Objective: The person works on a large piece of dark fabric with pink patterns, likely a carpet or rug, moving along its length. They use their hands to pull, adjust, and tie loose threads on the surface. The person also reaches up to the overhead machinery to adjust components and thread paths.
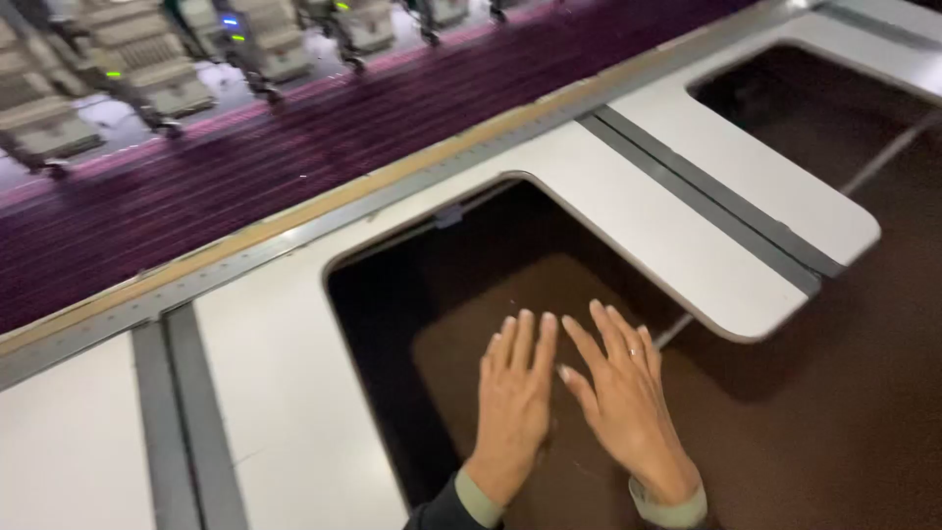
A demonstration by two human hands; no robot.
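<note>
My left hand (514, 397) and my right hand (622, 393) are stretched out side by side, palms down and fingers spread, over a dark brown cutout (461, 285) in a white machine table (285, 393). Neither hand holds anything. A ring shows on a finger of my right hand. Both hands hover above a brown surface (530, 294) inside the cutout; whether they touch it is unclear. Green cuffs cover both wrists.
A wide band of dark purple fabric (294, 147) runs along the far side of the table, with a row of embroidery machine heads (147, 59) above it. Grey strips (186, 422) divide the white panels. A second dark cutout (824, 108) lies at the upper right.
</note>
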